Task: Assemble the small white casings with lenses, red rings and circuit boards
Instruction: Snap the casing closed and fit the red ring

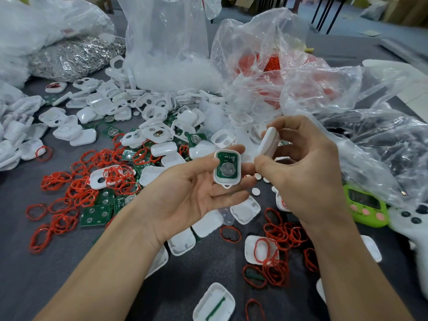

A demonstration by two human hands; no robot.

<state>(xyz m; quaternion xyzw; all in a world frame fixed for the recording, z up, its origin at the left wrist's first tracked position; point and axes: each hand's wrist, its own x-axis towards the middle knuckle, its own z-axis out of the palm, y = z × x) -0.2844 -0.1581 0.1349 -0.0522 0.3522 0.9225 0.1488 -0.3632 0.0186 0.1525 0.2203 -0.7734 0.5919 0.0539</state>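
Nearby, grey tabletop [27,269] shows lower left; left hand [185,195] pinches board-filled white plastic casing [227,169], right hand [301,172] pinches white plastic cover [268,142].

White casing [227,169], green board [225,165].

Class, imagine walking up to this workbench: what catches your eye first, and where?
At centre, the left hand holds a white casing with a green circuit board seated inside, while the right hand pinches a white cover beside it. Red rings sprawl over the table's left side; crumpled clear bags rise behind.
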